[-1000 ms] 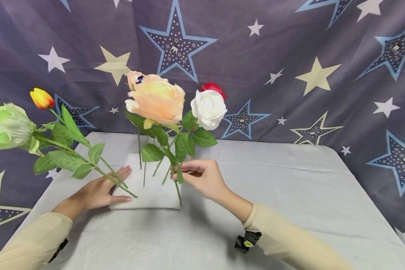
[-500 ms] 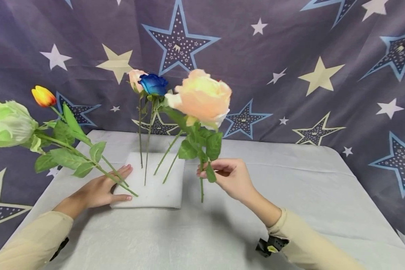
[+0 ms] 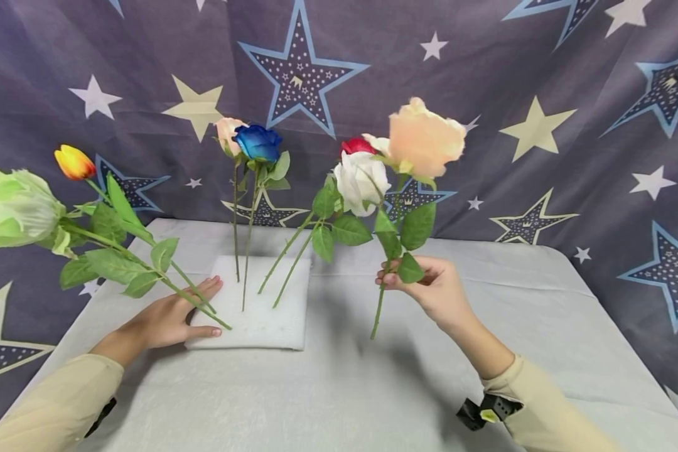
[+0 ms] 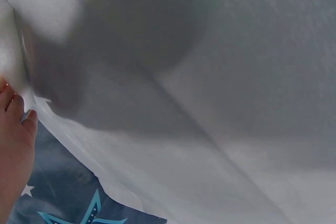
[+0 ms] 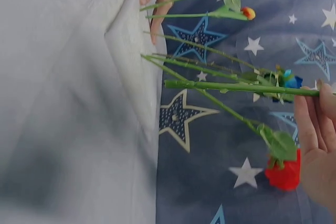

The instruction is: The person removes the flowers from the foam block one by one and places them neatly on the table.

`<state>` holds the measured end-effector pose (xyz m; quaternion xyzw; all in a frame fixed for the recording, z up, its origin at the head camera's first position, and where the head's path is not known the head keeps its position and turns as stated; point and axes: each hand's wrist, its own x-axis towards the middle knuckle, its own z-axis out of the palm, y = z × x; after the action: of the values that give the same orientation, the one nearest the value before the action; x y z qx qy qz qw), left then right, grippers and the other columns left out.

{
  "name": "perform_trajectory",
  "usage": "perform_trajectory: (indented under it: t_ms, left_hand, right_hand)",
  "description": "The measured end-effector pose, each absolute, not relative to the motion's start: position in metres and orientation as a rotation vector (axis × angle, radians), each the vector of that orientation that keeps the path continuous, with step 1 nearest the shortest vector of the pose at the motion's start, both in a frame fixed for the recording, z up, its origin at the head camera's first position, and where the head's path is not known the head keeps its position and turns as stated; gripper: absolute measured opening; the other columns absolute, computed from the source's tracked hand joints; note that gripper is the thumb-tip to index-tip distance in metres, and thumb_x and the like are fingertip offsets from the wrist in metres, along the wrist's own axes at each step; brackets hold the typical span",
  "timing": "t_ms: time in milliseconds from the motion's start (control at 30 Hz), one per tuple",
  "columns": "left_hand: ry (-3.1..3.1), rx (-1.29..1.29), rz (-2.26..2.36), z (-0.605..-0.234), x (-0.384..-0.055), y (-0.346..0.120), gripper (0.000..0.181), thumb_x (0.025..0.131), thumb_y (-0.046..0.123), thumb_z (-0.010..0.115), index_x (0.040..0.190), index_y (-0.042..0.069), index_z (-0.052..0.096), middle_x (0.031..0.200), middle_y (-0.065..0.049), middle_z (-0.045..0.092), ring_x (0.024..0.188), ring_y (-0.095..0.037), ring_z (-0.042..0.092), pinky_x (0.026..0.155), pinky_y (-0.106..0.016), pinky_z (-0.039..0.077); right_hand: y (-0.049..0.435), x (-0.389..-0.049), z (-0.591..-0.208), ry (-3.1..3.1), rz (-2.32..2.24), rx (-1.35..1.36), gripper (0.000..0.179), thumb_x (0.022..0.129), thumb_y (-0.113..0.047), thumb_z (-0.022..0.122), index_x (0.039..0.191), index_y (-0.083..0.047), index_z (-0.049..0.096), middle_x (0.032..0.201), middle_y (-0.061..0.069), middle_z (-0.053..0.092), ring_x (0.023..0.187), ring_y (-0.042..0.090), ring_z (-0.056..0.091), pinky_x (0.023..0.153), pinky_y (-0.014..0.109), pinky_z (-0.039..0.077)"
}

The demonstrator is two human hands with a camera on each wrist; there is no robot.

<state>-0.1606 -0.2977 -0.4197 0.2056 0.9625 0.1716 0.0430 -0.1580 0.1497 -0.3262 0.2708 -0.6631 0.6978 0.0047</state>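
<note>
My right hand [image 3: 429,289] pinches the green stem of a peach rose [image 3: 426,141], held up to the right of a white foam block [image 3: 260,336]. The stem's bare lower end [image 5: 189,85] points at the table in the right wrist view. Spread along the block's left side, my left hand [image 3: 164,317] rests with straight fingers. Standing in the foam are a blue rose [image 3: 258,142], a pale pink rose [image 3: 227,135], a white rose [image 3: 361,182] and a red rose [image 3: 356,145]. A pale green flower [image 3: 19,207] and an orange-yellow tulip [image 3: 75,162] lean left over my left hand.
A light grey cloth covers the table [image 3: 542,326]. Behind it hangs a dark curtain [image 3: 384,75] with printed stars. The leaning flowers reach past the table's left edge. The left wrist view shows mostly shadowed cloth [image 4: 184,103].
My right hand has drawn the peach rose away from the foam block to the right, uncovering the blue rose and the white rose. My left hand has stayed in place.
</note>
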Motion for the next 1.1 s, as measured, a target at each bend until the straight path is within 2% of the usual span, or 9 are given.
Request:
perform_trajectory:
  t_ms: [467,600,1100]
  left_hand:
    - [2.917,0.591,0.529,-0.420,-0.163,-0.297,0.101,0.077,0.066,0.065,0.151,0.006,0.030,0.158,-0.021,0.025,0.143,-0.044,0.028,0.114,-0.060,0.025]
    - [2.917,0.597,0.539,-0.421,-0.162,-0.297,0.100,0.077,0.065,0.066,0.150,0.006,0.030,0.158,-0.021,0.026,0.143,-0.044,0.028,0.114,-0.060,0.026]
    - [2.926,0.598,0.540,-0.421,-0.162,-0.297,0.101,0.077,0.065,0.066,0.150,0.006,0.031,0.157,-0.022,0.026,0.143,-0.044,0.029,0.114,-0.060,0.026]
  right_hand:
    - [0.187,-0.159,-0.345,-2.148,2.166,0.635,0.020,0.085,0.006,0.066,0.089,-0.013,0.073,0.090,-0.006,0.077,0.084,0.011,0.074,0.078,0.035,0.061]
    - [0.197,-0.161,-0.350,-2.176,2.149,0.600,0.015,0.086,0.005,0.065,0.090,-0.007,0.073,0.088,-0.006,0.077,0.081,0.010,0.075,0.075,0.033,0.061]
    - [0.237,-0.164,-0.364,-2.288,2.209,0.328,0.022,0.087,0.002,0.066,0.092,-0.017,0.074,0.083,-0.009,0.077,0.078,0.006,0.074,0.073,0.024,0.061]
